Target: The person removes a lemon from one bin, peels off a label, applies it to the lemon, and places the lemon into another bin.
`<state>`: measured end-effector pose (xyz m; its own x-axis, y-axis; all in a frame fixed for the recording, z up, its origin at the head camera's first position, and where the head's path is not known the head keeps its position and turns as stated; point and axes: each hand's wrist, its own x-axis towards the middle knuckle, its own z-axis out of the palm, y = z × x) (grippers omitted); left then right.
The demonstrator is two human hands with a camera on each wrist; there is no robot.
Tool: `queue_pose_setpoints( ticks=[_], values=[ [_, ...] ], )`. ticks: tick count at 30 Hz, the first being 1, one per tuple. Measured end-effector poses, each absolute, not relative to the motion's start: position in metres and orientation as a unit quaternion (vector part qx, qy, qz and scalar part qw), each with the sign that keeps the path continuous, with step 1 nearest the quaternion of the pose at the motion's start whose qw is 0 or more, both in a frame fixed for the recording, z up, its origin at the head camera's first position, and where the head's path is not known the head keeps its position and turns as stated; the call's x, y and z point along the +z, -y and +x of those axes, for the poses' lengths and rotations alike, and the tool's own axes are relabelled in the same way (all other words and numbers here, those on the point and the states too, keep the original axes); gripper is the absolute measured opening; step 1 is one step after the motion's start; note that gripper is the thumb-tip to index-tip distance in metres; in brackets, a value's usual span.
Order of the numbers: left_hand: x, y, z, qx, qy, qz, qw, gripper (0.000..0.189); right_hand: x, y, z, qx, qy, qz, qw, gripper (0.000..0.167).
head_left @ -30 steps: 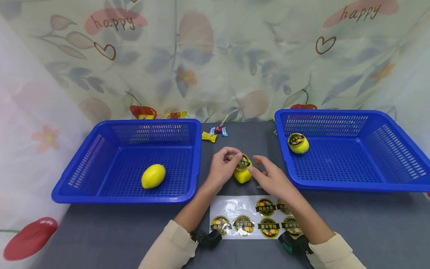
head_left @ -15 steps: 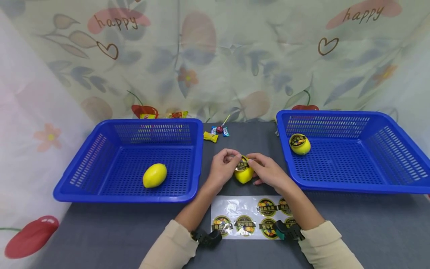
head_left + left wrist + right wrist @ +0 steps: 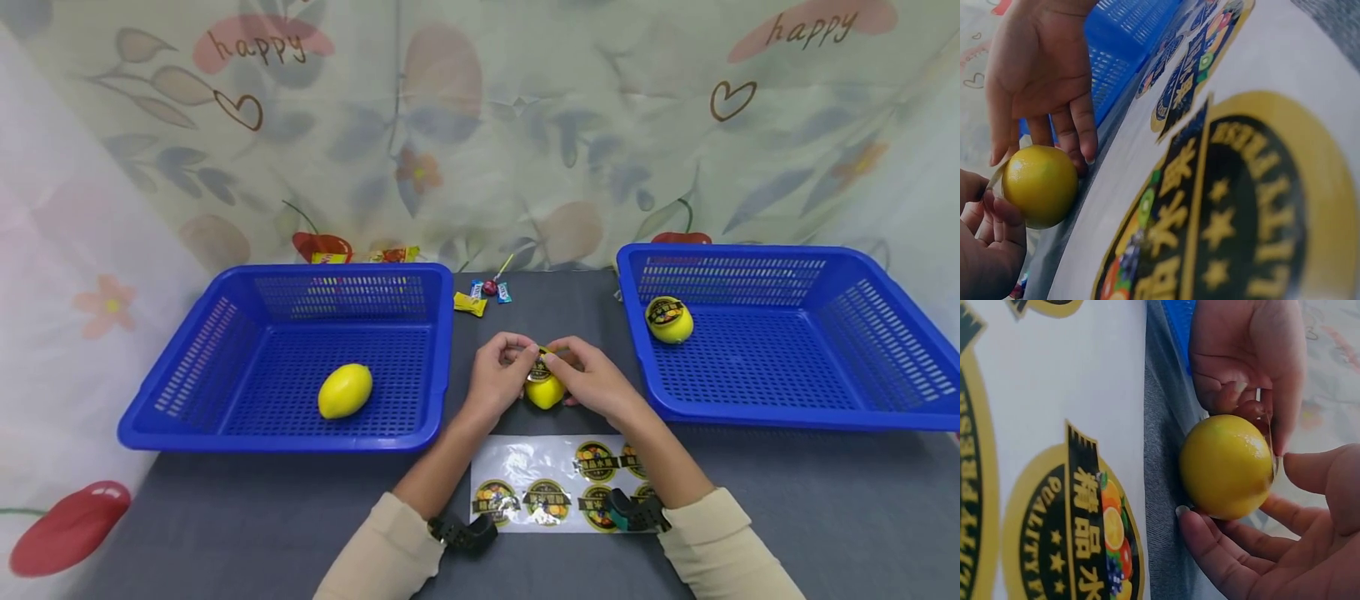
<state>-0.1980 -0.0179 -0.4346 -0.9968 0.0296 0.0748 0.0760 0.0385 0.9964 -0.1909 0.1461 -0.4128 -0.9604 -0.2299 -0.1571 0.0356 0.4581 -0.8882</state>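
In the head view a yellow lemon (image 3: 545, 394) stands on the grey table between both hands, a round black-and-gold sticker (image 3: 537, 367) over its upper side. My left hand (image 3: 498, 372) pinches the sticker's left edge between thumb and finger. With its thumb on the sticker, my right hand (image 3: 600, 386) curls its fingers round the lemon's right side. The right wrist view shows the sticker's clear rim (image 3: 1276, 464) standing slightly off the lemon (image 3: 1225, 467). In the left wrist view, the left hand (image 3: 991, 240) holds that edge beside the lemon (image 3: 1041, 186).
A sheet of stickers (image 3: 521, 458) lies nearer me, under the wrists. The left blue basket (image 3: 431, 367) holds a plain lemon (image 3: 345, 391). The right blue basket (image 3: 787, 414) holds a stickered lemon (image 3: 669, 320). Wrapped candies (image 3: 470, 304) and a lollipop (image 3: 491, 287) lie at the back.
My right hand has come leftward to the lemon, its thumb now on the sticker and its fingers at the lemon's side. The left hand has kept its pinch on the sticker.
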Motion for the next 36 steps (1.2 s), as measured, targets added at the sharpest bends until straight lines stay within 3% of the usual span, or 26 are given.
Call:
queue_pose_setpoints(
  ticks=[7,17,23,36],
  values=[
    [-0.402,0.019,-0.179,-0.695,0.717,-0.048,0.017,0.016,-0.417,-0.143,-0.192,-0.519,-0.846,-0.055,0.107,0.038],
    [-0.438,0.022,-0.197,-0.692,0.72,-0.05,-0.007,0.021,-0.424,-0.143,-0.192,-0.531,-0.842,-0.043,0.09,0.038],
    [-0.44,0.029,-0.195,-0.702,0.709,-0.065,-0.024,0.026,-0.425,-0.145,-0.192,-0.55,-0.828,-0.046,0.096,0.039],
    [-0.439,0.043,-0.191,-0.677,0.721,-0.049,-0.134,0.032,-0.426,-0.148,-0.193,-0.569,-0.815,-0.048,0.102,0.04]
  ],
)
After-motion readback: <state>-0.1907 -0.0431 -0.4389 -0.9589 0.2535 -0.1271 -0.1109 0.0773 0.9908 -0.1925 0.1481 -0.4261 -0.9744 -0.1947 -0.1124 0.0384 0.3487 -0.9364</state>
